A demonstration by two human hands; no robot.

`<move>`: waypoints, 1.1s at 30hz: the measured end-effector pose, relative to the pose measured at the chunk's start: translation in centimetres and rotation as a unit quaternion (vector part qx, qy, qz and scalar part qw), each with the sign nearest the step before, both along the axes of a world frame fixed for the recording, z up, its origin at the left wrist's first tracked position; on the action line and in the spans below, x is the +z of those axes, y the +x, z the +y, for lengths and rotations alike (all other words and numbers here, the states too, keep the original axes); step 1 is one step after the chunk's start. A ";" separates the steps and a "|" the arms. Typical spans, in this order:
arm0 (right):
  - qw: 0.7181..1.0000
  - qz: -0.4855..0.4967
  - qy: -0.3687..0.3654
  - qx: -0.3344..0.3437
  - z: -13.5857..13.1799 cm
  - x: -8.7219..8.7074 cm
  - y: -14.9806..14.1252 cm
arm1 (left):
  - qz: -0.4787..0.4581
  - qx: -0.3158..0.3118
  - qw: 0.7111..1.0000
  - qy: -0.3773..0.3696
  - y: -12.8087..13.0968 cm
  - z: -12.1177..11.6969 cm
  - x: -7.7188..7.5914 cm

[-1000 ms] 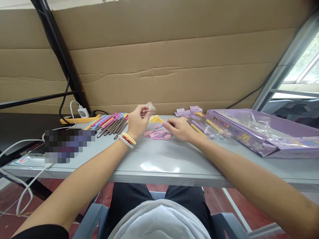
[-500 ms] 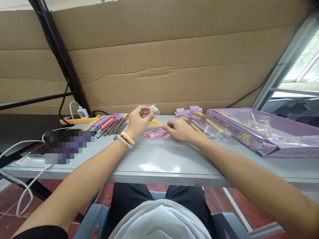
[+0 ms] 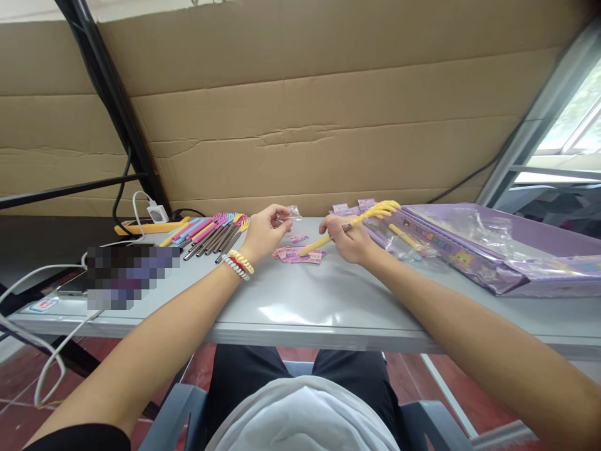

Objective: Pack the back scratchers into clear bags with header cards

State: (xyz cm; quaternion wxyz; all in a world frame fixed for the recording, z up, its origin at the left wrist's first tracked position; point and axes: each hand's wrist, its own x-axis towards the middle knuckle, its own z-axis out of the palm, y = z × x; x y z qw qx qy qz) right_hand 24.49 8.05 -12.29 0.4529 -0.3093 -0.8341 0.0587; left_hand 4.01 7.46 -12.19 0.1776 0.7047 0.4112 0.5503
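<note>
A yellow back scratcher (image 3: 355, 221) sits in the right hand (image 3: 350, 241), gripped around the middle of its shaft; its claw end points up and to the right, and its handle end slants down to the left, over a small heap of pink and purple paper tags (image 3: 297, 254) on the grey table (image 3: 300, 307). The left hand (image 3: 263, 233) is pinched shut on a small clear plastic bag (image 3: 290, 213), held just above the table and a little apart from the scratcher's handle. On its wrist are coiled bands (image 3: 240, 263) in yellow, red and white. Left of this hand lies a row of scratchers (image 3: 211, 230) with pink, blue and yellow handles. Right of the right hand are more wrapped scratchers (image 3: 399, 241) and a flat purple box (image 3: 498, 250) under loose plastic. A cardboard wall (image 3: 319, 125) stands behind the table.
</note>
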 end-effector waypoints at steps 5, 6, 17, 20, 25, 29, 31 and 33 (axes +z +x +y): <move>0.998 -0.043 -0.045 0.027 -0.7 0.1 -0.6 | 0.030 0.023 0.999 0.014 0.0 0.1 0.0; 0.997 -0.050 -0.046 0.030 -0.9 0.2 -0.7 | 0.028 0.027 0.999 0.014 0.0 0.1 0.0; 0.991 -0.078 -0.097 0.039 -1.8 0.8 -1.0 | -0.024 0.008 1.000 -0.017 0.1 0.1 0.1; 0.991 -0.087 -0.093 0.029 -1.7 0.7 -1.0 | -0.027 -0.001 0.999 -0.017 0.0 0.2 0.0; 0.989 -0.099 -0.110 0.028 -1.4 0.6 -0.8 | -0.011 -0.009 1.000 -0.012 0.0 0.2 -0.1; 0.986 -0.108 -0.124 0.027 -1.3 0.5 -0.8 | 0.047 0.003 0.999 0.009 0.2 -0.3 0.1; 0.984 -0.122 -0.127 0.037 -1.4 0.5 -0.8 | 0.095 0.012 0.995 0.033 0.4 -0.7 0.3; 0.981 -0.141 -0.121 0.052 -1.5 0.6 -0.9 | 0.143 -0.003 0.988 0.055 0.6 -1.3 0.5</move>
